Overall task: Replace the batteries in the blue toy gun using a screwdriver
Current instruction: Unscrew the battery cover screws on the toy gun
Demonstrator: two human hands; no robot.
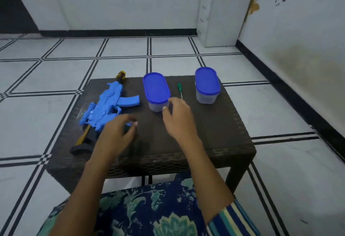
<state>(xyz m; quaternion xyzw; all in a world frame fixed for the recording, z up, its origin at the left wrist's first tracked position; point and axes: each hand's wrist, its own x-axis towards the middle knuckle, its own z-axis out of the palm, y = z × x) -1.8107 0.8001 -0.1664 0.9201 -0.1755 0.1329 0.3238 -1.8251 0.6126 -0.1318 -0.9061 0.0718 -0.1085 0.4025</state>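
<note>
The blue toy gun point(108, 105) lies on the left of the dark wicker table point(214, 133), muzzle pointing away, its black and yellow stock towards me. My left hand point(117, 134) sits over the gun's pistol grip, fingers and thumb curled round it; the hand is slightly blurred. A green-handled screwdriver point(180, 90) lies between two containers. My right hand point(177, 118) hovers just in front of the nearer container, fingers loosely curled and holding nothing. No batteries are visible.
Two clear oval containers with blue lids stand on the table, one at centre point(156, 91) and one at back right point(206, 84). A white drawer cabinet point(224, 13) stands by the far wall. A tiled floor surrounds the table.
</note>
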